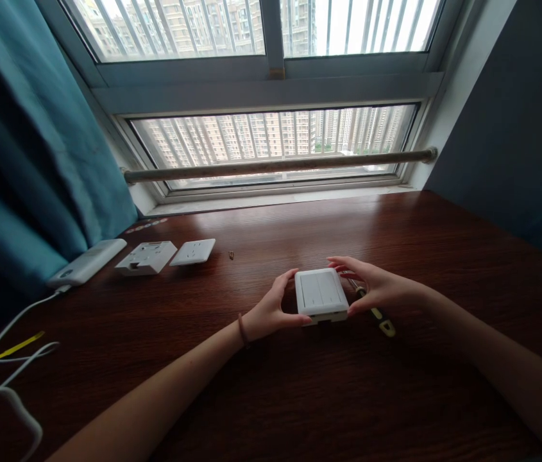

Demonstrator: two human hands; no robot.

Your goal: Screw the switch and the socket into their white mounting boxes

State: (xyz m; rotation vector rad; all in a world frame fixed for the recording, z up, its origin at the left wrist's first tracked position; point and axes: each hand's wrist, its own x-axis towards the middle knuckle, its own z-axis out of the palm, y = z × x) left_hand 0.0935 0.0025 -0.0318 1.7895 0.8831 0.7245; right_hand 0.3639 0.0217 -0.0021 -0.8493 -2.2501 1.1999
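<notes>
A white wall switch with long rocker keys sits on a mounting box near the middle of the table. My left hand grips its left side, thumb at the near corner and fingers at the far one. From the right, my right hand holds the opposite side between thumb and fingers. A screwdriver with a black and yellow handle lies on the table, partly hidden under my right hand. Farther left are a white socket faceplate, a white mounting box and small screws.
The dark red-brown wooden table reaches to a window with a horizontal rail. At the left, a long white device has a white cable plugged in, with a yellow strip beside it. A blue curtain hangs there.
</notes>
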